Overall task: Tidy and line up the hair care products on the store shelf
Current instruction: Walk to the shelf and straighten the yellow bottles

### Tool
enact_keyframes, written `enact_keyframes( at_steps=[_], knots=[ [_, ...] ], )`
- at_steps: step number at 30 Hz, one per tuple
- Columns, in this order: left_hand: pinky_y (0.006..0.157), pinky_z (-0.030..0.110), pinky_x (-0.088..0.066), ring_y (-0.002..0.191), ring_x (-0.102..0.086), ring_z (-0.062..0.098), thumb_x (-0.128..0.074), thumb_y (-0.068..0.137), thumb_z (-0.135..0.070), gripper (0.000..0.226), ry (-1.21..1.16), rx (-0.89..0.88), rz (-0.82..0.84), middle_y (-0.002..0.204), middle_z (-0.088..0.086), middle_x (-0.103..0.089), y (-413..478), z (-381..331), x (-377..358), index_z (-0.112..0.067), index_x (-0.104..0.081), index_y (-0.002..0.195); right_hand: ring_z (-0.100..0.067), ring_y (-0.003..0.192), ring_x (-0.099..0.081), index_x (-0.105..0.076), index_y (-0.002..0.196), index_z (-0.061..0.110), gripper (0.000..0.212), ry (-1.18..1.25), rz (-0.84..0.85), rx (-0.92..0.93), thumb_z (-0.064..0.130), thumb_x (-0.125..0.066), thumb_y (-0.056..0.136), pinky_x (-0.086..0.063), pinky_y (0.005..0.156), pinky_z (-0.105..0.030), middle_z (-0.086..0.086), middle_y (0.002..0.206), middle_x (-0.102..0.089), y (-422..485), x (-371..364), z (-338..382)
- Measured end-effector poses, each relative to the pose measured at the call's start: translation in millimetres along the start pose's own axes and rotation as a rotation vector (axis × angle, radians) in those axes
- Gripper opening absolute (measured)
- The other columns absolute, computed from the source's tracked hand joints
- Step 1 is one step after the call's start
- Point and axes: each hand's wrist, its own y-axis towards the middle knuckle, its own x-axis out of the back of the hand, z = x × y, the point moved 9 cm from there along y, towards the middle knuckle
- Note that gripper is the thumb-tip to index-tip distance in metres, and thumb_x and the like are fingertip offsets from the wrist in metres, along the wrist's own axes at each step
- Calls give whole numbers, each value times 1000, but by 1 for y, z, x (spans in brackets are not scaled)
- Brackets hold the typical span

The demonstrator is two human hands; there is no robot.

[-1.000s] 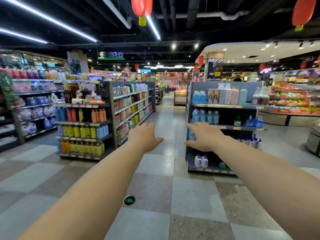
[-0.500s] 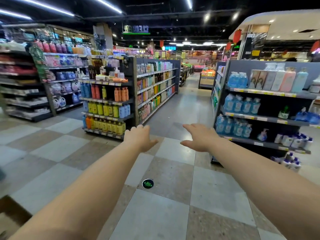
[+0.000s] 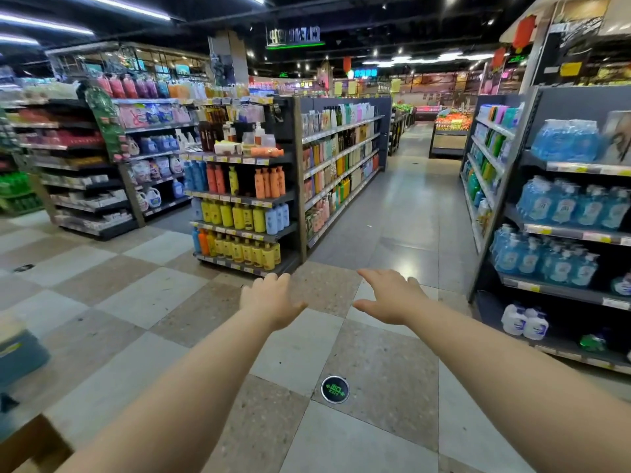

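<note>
Both my arms stretch forward over the tiled floor. My left hand (image 3: 271, 300) and my right hand (image 3: 389, 297) are palm down with fingers spread, holding nothing. Ahead to the left stands a dark end shelf (image 3: 290, 158) with rows of yellow bottles (image 3: 235, 216), orange bottles (image 3: 269, 182) and blue bottles (image 3: 196, 175). Its long side (image 3: 341, 165) carries many mixed hair care bottles along the aisle. Both hands are well short of any shelf.
A shelf unit (image 3: 560, 230) on the right holds blue pump bottles (image 3: 566, 206) and white bottles (image 3: 524, 320). A round green exit marker (image 3: 335, 389) sits in the floor. Laundry shelves (image 3: 102, 158) stand far left. A box corner (image 3: 20, 353) shows at left.
The view has swung left and moved forward, so the end shelf with yellow and orange bottles is nearer and more central. Both hands stay open and outstretched.
</note>
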Motion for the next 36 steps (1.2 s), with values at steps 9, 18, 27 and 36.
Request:
enact_keyframes(
  at_steps=[9, 18, 27, 36],
  knots=[
    [99, 45, -42, 125, -45, 28, -49, 82, -62, 70, -2, 146, -15, 138, 5, -45, 163, 61, -4, -21, -33, 138, -26, 140, -27, -19, 147, 27, 70, -24, 12, 154, 54, -48, 89, -26, 109, -55, -1, 153, -29, 207, 4, 23],
    [101, 45, -42, 126, -43, 28, -49, 82, -61, 70, -91, 314, -58, 139, 7, -44, 298, 139, 13, -20, -34, 138, -27, 138, -30, -20, 147, 28, 70, -23, 25, 296, 56, -47, 88, -28, 108, -53, -2, 151, -33, 383, 21, 78],
    [101, 45, -38, 127, -42, 27, -45, 83, -63, 68, -24, 318, -84, 140, 4, -43, 427, 263, 25, -22, -34, 137, -24, 140, -28, -19, 147, 30, 70, -20, 16, 340, 55, -47, 88, -25, 110, -55, 1, 151, -31, 545, 6, 178],
    [96, 45, -44, 120, -47, 27, -43, 81, -67, 68, -12, 225, -82, 132, 5, -48, 565, 395, 44, -21, -38, 132, -22, 142, -25, -17, 148, 28, 71, 33, 20, 308, 55, -46, 89, -25, 112, -53, 2, 154, -27, 696, 0, 289]
  ],
)
